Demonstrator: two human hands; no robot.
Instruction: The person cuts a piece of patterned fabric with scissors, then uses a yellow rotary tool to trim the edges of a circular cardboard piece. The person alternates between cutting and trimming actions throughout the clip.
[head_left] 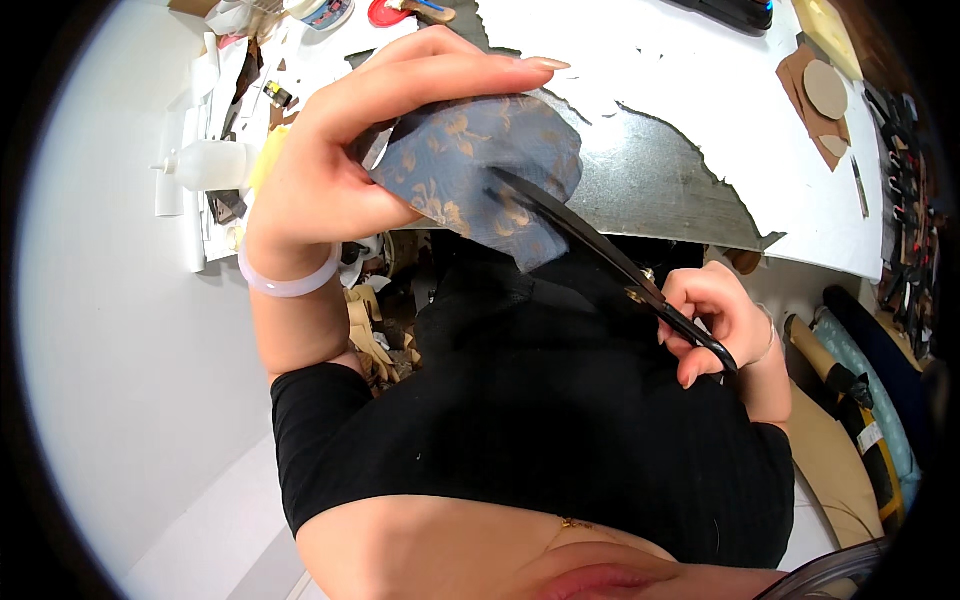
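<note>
Flowered blue-grey material (440, 155) is held at twelve o'clock, by the near edge of a white worktable (820, 220); a pale wall (120, 270) stands at nine, rolls (865, 370) between three and four. The left hand (325, 145) grips it, thumb and fingers spread around it. The right hand (715, 310) curls its fingers round black scissors (610, 260).

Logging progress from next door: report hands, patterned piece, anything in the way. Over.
Left hand gripping blue-gold patterned piece. Right hand holding black scissors, blade over piece. Left fingers clear of blade.
</note>
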